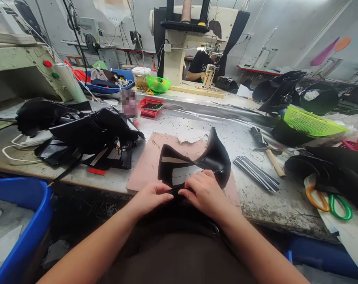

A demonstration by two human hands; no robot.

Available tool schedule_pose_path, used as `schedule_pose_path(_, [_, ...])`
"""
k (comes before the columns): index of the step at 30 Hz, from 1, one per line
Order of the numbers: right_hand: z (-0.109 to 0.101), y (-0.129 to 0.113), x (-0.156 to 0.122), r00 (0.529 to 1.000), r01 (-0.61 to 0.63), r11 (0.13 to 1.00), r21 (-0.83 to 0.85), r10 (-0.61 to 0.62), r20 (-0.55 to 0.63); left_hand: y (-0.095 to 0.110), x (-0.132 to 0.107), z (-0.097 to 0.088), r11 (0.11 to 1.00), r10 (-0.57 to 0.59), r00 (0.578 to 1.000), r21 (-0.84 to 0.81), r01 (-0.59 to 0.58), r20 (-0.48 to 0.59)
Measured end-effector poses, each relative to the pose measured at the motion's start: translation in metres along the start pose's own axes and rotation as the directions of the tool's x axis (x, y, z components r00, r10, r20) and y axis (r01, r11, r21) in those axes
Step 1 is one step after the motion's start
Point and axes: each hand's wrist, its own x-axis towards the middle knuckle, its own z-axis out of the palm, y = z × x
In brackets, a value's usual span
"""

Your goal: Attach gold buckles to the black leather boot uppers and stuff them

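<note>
Our left hand [159, 194] and right hand [204, 188] pinch the near edge of a black leather-like piece [220, 159], which lies on a pink board [146, 167] at the front of the worktop [179, 120]. Beyond it, a red basket [150, 114] carries a dark flat object [152, 106]; behind that we see a green basket [160, 87], its contents unclear. Further left, a blue tray [103, 90] holds dark cloth-like pieces [107, 79]; nearer us, a blue bin [44, 207] contains pale scraps [7, 246].

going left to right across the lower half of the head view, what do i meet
blue bin, red tag, left hand, right hand, black-and-white strips, hammer, orange handle, green handle
</note>
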Motion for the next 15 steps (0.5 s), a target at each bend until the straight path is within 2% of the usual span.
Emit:
schedule_pose_path(2, [-0.004,0.001,0.000,1.000,-0.014,0.999,0.051,0.013,0.016,-0.001,0.000,-0.001,1.000,-0.004,1.000,0.014,0.004,0.003])
schedule_pose_path(5, [-0.009,0.003,0.000,0.998,-0.041,0.993,0.113,0.035,0.052,-0.006,0.000,-0.001,0.998,-0.005,1.000,-0.064,0.007,0.029])
schedule_pose_path(9, [-0.009,0.005,0.000,0.995,-0.056,0.992,0.109,0.047,0.085,-0.005,0.002,-0.005,0.997,-0.004,0.984,-0.075,0.017,0.180])
schedule_pose_path(12, [-0.006,0.002,0.001,0.995,-0.045,0.995,0.085,0.037,0.091,0.004,0.008,-0.006,0.995,0.023,0.963,0.084,-0.047,0.269])
schedule_pose_path(15, [-0.008,0.000,0.001,0.995,-0.015,0.998,0.061,0.009,0.101,0.012,0.016,0.000,0.935,0.067,0.974,0.326,-0.136,0.216])
